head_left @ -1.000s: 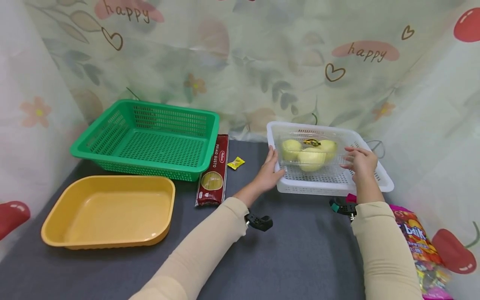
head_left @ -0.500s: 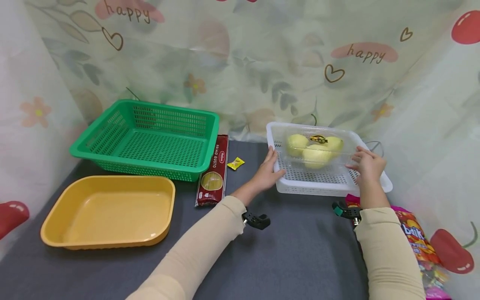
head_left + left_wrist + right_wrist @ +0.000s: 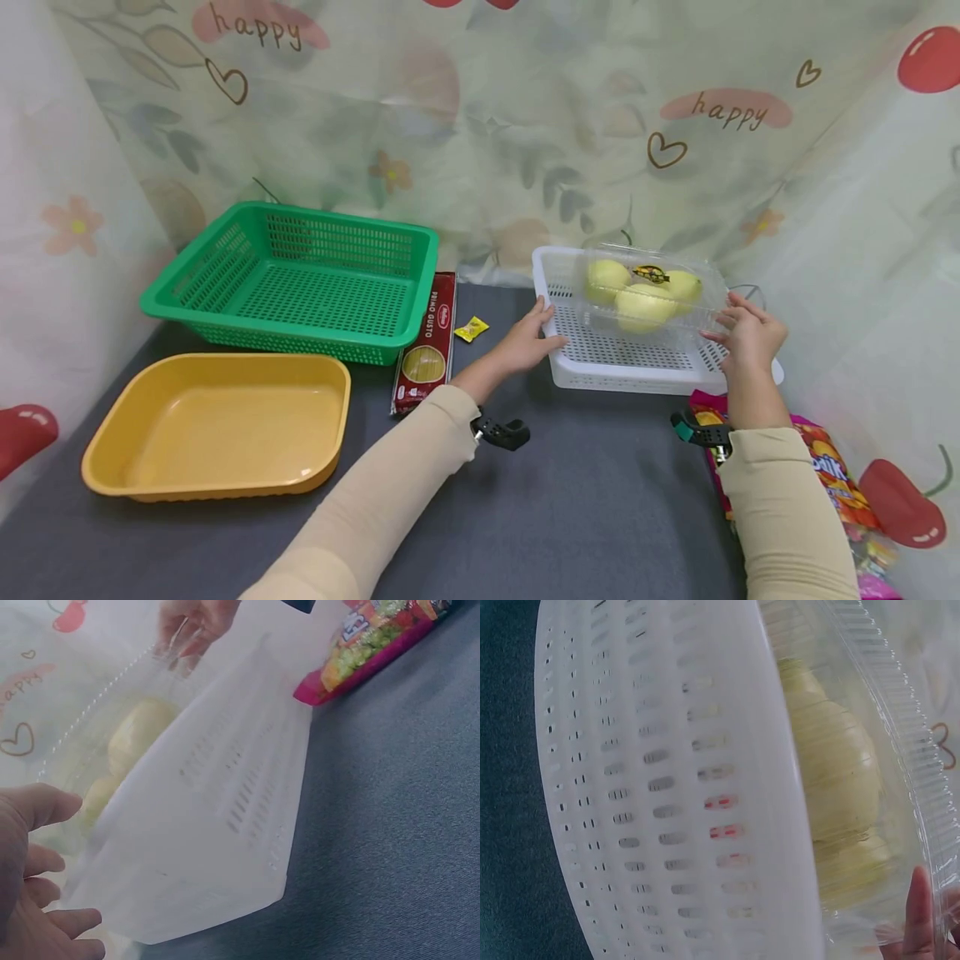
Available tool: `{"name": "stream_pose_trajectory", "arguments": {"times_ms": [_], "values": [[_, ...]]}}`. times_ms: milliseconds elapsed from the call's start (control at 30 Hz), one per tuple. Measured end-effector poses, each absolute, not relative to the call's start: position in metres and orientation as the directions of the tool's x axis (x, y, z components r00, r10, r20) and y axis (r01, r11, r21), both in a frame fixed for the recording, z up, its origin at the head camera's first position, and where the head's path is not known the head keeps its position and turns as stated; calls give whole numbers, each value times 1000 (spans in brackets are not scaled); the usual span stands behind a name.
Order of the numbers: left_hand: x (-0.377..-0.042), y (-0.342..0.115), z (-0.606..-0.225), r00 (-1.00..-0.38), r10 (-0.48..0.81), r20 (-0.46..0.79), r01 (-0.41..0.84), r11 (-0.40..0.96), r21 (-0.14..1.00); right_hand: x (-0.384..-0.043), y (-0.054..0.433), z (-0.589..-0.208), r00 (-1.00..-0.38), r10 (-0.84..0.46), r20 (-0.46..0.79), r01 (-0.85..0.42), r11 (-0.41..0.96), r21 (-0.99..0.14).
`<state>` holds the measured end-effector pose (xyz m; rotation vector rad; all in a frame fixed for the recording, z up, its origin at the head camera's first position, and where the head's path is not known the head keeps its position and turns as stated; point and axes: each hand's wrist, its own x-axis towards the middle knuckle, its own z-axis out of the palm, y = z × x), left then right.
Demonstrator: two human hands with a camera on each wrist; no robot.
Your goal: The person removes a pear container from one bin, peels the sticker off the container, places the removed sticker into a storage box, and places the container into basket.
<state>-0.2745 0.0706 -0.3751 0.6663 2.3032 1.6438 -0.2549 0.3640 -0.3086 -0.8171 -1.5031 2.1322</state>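
Clear plastic box (image 3: 712, 287): lay just left of the right fingers, three pale fruits (image 3: 645, 307) inside; it rose above the basket's rim, and whether its base touched the basket floor could not be told.
Right hand (image 3: 753, 333): fingers narrow, pinching the box's right end.
Left hand (image 3: 532, 340): fingers loosely spread, resting against the white basket's left rim, thumb by the near corner.
White basket (image 3: 637, 379): stood between the two sets of fingers, its long near wall facing the person.
Basket floor strip: showed bare on the near side of the box, between the left and right fingers.
Tabletop (image 3: 600, 483): spread dark and wide nearer the person than either set of fingers, between the two sleeves.
Backdrop (image 3: 480, 108): rose just beyond the fingers, closing off the far side.
Snack bag (image 3: 832, 471): lay nearer the person than the right fingers, partly hidden by the right sleeve.
Yellow sweet (image 3: 471, 328): lay near the left fingers, to their left.
Red pasta pack (image 3: 431, 350): farther left, past the sweet, partly covered by the green basket's rim.
Green basket (image 3: 322, 296): well left of the left fingers.
Yellow tray (image 3: 232, 425): also well left, nearer the person.
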Motion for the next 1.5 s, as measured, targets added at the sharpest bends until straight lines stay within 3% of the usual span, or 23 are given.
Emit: {"name": "stream_pose_trajectory", "arguments": {"times_ms": [500, 967, 1500], "values": [[-277, 65, -354, -893, 446, 59, 179, 230, 957, -239, 353, -300, -771, 607, -191, -82, -393, -916], [-273, 91, -333, -938, 293, 186, 162, -104, 981, -221, 330, -295, -810, 571, -134, -175, -454, -874], [-241, 77, -321, -953, 150, 262, 218, -259, 941, -197, 296, -288, -834, 550, -40, -195, -362, -912]]}}
